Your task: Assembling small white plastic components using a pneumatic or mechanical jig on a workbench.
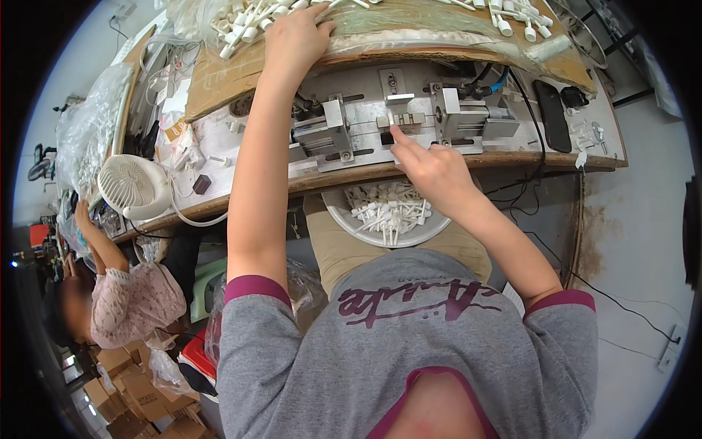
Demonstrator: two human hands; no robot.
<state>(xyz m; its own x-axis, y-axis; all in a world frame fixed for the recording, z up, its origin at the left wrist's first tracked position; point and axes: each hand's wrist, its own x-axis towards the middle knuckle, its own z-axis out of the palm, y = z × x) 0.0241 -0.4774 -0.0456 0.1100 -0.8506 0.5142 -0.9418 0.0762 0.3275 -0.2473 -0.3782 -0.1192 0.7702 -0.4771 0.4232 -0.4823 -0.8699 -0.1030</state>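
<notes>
The tabletop carries a heap of white parts at its far side and the jig nearer; a bowl of more sits below the edge. The right hand, pointing into the jig's middle, would best press lightly and squarely; the left hand, at the heap, should pick singly. Whether either grips a part, I cannot tell.

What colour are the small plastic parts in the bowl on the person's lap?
The plastic parts are white, as the head view shows.
</notes>
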